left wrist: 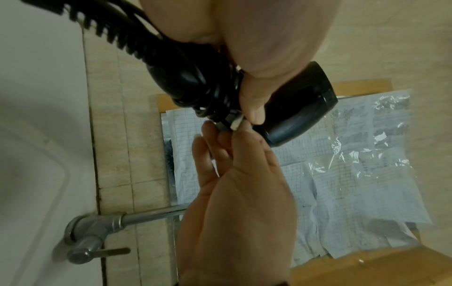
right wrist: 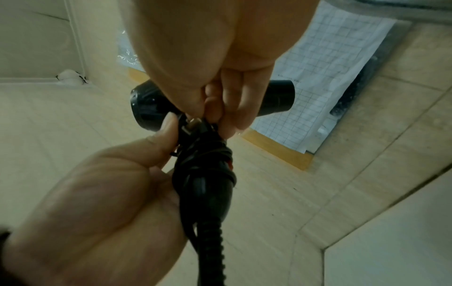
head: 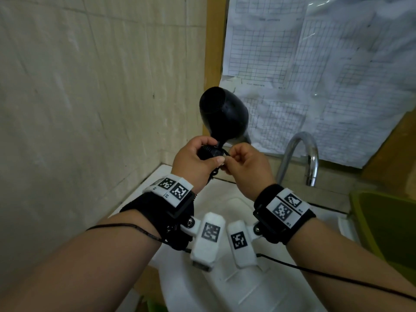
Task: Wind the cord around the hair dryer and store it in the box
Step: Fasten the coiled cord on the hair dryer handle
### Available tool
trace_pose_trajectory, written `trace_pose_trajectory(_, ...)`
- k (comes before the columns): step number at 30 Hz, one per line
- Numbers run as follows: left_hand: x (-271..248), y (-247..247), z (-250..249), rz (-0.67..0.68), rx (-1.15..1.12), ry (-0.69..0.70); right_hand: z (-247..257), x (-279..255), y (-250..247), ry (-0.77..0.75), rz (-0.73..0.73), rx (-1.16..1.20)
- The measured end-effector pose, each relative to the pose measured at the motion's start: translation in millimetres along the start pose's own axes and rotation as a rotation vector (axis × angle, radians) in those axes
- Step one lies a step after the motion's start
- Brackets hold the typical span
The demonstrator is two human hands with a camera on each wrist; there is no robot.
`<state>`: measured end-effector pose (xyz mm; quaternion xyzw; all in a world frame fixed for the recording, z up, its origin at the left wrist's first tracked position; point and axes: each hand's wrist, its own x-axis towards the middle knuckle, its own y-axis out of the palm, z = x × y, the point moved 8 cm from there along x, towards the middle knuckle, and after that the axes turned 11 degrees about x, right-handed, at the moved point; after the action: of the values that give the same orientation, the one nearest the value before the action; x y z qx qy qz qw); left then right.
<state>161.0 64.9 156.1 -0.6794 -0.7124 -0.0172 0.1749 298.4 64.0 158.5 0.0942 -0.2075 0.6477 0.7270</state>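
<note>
1. Hair dryer (head: 222, 113): black plastic, smooth, semi-gloss.
2. Cord (right wrist: 208, 160): black rubbery sheath, ribbed strain relief.
3. Faucet (head: 301, 158): polished metal, shiny.
4. Sink (head: 225, 289): white, smooth, glossy.
5. Wall tiles (head: 90, 86): beige, matt.
6. Sheets (head: 315, 64): paper under crinkly clear plastic.
7. Wrist straps (head: 281, 212): black cloth.

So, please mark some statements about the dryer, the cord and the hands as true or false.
1. The left hand grips the dryer by its handle. True.
2. The cord is wound around the handle. True.
3. The dryer lies in the sink. False: it is held up above it.
4. The right hand hangs idle. False: it pinches the cord end at the handle.
5. A tap stands right of the hands. True.
</note>
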Motion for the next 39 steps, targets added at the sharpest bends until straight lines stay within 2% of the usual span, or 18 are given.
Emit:
trace_pose_trajectory(4,2,3,1,0.036,-0.060,-0.019,4,1,-4,-0.042,0.080,-0.086)
trace_pose_trajectory(6,3,7,0,0.056,-0.097,-0.027,6,2,-6,-0.035,0.096,-0.036)
trace_pose_trajectory(10,6,21,-4,0.115,-0.183,-0.025,14,5,-22,-0.065,-0.031,-0.068)
trace_pose_trajectory(14,11,36,-6,0.151,-0.246,-0.024,13,1,-40,-0.039,-0.196,-0.056)
trace_pose_trajectory(16,12,44,-4,0.176,-0.255,-0.026,11,-2,-46,-0.028,-0.233,-0.090)
trace_pose_trajectory(26,11,86,16,0.384,-0.328,-0.097,1,-12,-67,0.078,-0.126,-0.321)
trace_pose_trajectory(32,16,91,26,0.417,-0.366,-0.118,-5,-14,-66,0.105,-0.197,-0.371)
trace_pose_trajectory(39,17,78,45,0.410,-0.371,-0.149,-20,-13,-47,0.187,-0.082,-0.296)
